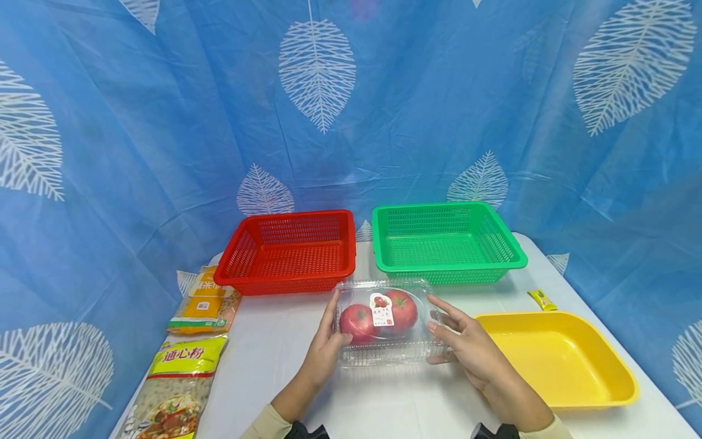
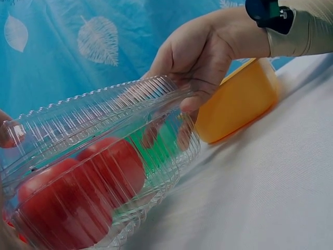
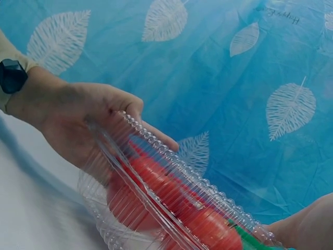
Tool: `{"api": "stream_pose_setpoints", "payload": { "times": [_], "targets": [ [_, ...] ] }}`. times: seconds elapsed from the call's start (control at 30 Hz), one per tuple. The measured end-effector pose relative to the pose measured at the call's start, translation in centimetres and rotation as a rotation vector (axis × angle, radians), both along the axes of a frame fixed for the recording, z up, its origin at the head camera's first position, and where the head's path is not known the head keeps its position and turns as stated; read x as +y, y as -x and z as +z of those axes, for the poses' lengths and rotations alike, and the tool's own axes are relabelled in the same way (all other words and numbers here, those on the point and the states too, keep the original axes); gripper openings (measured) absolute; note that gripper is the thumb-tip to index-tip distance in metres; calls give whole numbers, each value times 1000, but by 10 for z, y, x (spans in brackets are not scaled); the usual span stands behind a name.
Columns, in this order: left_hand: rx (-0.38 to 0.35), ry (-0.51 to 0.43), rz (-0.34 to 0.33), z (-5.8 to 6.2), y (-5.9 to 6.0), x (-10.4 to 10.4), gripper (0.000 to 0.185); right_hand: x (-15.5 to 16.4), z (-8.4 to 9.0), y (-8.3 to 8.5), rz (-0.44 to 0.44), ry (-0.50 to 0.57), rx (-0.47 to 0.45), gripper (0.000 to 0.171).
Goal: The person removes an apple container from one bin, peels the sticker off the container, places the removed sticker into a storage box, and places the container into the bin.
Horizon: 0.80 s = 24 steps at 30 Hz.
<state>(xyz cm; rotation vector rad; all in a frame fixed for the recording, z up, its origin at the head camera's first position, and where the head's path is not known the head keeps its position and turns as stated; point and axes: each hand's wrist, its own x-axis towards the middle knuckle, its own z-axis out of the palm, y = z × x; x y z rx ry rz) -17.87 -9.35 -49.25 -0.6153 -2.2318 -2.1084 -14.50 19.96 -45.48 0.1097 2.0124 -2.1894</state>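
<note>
A clear plastic clamshell box with two red tomatoes and a label on its lid sits at the middle of the white table. My left hand grips its left end, thumb at the front edge and fingers along the side. At the right end my right hand holds it the same way. In the left wrist view the right hand has its thumb on the ribbed lid of the box. The right wrist view shows the left hand clasping the box.
A red basket and a green basket stand empty just behind the box. To the right lies an empty yellow tray, with a small yellow packet behind it. A pasta bag and an orange packet lie at the left edge.
</note>
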Motion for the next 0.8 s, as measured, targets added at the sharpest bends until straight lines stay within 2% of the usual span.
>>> {"api": "stream_pose_setpoints", "payload": {
  "times": [0.57, 0.8],
  "targets": [
    [-7, -4, -8, -5, 0, -2, 95, -4, -4, -3, -20, -18, -23, 65],
    [-38, 8, 20, -7, 0, -2, 95, -5, -6, -3, -27, -25, -22, 66]
  ]
}}
